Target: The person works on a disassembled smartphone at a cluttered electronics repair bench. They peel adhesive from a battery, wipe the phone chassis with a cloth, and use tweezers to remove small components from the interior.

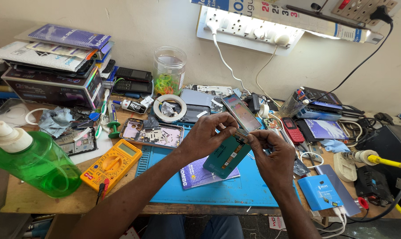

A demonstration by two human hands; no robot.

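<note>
Work mat in the middle of the bench, multimeter just left of it, bottle further left, opened phone body at the mat's back-left corner, tape roll behind that, jar by the wall, small box right of the mat.

A plain cream plastered wall closes off the far edge of a worn wooden desk. High on the wall hangs a white multi-socket power strip with white plugs and cables trailing down to the desk's back edge; a black cable runs from a second socket board at the upper right corner. Daylight falls evenly across the desk, bright on the wall. Below the desk's near edge, a dark floor shows.
</note>
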